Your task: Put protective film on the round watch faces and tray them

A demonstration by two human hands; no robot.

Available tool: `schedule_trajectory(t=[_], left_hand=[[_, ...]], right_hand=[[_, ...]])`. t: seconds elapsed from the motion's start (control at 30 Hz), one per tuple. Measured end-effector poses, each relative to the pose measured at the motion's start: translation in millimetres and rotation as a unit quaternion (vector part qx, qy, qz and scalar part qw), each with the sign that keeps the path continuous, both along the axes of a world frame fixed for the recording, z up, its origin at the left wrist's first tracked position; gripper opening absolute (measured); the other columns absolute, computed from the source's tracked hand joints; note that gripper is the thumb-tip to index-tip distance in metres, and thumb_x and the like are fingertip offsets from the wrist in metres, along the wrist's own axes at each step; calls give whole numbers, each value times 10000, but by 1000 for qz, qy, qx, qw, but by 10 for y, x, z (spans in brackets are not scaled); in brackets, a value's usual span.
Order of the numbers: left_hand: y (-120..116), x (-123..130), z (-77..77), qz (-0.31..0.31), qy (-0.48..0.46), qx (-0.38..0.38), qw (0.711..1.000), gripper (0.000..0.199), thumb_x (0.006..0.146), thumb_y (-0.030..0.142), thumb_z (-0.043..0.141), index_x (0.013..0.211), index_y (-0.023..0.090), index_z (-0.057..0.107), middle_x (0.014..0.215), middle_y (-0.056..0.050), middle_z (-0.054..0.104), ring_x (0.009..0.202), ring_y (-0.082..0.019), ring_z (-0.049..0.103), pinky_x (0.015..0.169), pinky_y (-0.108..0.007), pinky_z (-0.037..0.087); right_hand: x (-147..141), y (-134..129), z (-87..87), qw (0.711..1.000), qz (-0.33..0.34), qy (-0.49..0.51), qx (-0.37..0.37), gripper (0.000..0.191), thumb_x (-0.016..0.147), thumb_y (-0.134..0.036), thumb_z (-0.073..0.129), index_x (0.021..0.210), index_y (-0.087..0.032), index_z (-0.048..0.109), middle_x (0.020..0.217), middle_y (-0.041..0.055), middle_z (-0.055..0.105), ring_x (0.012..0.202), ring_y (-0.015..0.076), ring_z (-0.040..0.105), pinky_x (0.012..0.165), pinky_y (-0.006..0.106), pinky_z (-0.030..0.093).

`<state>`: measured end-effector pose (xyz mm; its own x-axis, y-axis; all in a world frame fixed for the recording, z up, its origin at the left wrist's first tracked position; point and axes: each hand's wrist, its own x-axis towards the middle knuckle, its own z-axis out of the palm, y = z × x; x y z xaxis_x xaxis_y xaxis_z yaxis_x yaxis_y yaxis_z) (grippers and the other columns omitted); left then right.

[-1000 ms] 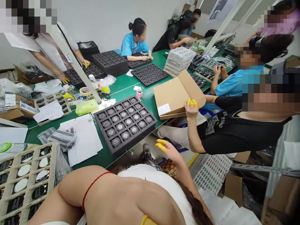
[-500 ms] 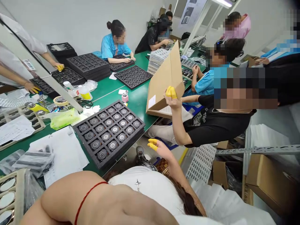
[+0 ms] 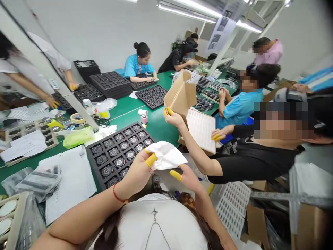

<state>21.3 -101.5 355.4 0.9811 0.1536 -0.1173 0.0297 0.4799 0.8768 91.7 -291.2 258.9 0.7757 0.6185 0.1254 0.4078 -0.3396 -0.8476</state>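
In front of my chest, my left hand (image 3: 140, 166) pinches a white cloth or wipe (image 3: 169, 155) between thumb and fingers in yellow finger cots. My right hand (image 3: 190, 177) is just beneath the cloth's right corner. Its yellow-capped thumb stands apart from the cloth, and its other fingertips are partly behind the corner. Behind my left hand lies a black foam tray (image 3: 100, 170) with round dark parts, light-centred, seated in square pockets. The cloth and my left hand cover part of this tray.
To my right, a co-worker holds a cardboard box (image 3: 177, 93) with a white tray (image 3: 201, 128) inside. Papers (image 3: 70, 180), a green bag (image 3: 79, 137) and a pink-based bottle (image 3: 144, 118) lie on the green table (image 3: 125, 116). A slanted white post (image 3: 78, 104) rises at left.
My left arm has swung back from across my body, and its hand now shows with the white cloth. My right hand moved slightly right and down. The co-worker's box opened wider.
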Motion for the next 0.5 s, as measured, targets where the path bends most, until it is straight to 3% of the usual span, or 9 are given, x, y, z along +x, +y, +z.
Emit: schedule_trajectory(t=[0.07, 0.17, 0.27, 0.33, 0.43, 0.5], left_hand=[[71, 21, -138, 16, 38, -58, 997, 346, 693, 332, 804, 970, 156, 693, 918, -76, 719, 900, -223, 659, 799, -316, 514], [236, -134, -284, 42, 42, -39, 997, 353, 694, 285, 811, 997, 168, 674, 1010, -74, 710, 942, -214, 646, 792, -281, 493], [381, -395, -303, 41, 20, -2, 999, 363, 755, 357, 765, 1041, 173, 637, 1062, -81, 685, 957, -204, 633, 826, -284, 479], [447, -585, -258, 27, -6, 24, 999, 421, 752, 398, 759, 1070, 174, 599, 1066, -81, 663, 946, -199, 621, 834, -296, 478], [500, -876, -126, 47, 13, 158, 986, 372, 770, 351, 743, 1048, 178, 567, 990, -46, 636, 849, -163, 597, 748, -268, 482], [515, -1064, -4, 81, 45, 285, 954, 197, 862, 300, 639, 1009, 185, 576, 951, -27, 631, 807, -143, 584, 720, -251, 475]], right_hand=[[22, 193, 113, 999, 11, -31, -5, 407, 799, -439, 688, 1116, -186, 655, 1087, 107, 697, 1043, 261, 652, 919, 424, 539], [37, 550, 289, 992, 35, -116, 42, 439, 772, -466, 714, 1110, -190, 664, 1086, 121, 700, 1047, 271, 651, 954, 412, 518], [12, 914, 488, 972, 104, -159, 138, 208, 877, -304, 615, 1062, -244, 689, 945, 61, 731, 855, 193, 691, 800, 300, 562], [-29, 1121, 615, 951, 162, -174, 195, 196, 904, -205, 559, 1038, -269, 686, 850, 23, 722, 745, 151, 670, 700, 251, 547], [-109, 1338, 803, 908, 272, -214, 237, 218, 929, -179, 489, 1056, -253, 651, 766, 17, 682, 665, 141, 610, 611, 241, 500], [-166, 1421, 946, 873, 339, -268, 227, 226, 951, -211, 439, 1081, -218, 624, 711, 25, 642, 614, 150, 554, 557, 252, 455]])
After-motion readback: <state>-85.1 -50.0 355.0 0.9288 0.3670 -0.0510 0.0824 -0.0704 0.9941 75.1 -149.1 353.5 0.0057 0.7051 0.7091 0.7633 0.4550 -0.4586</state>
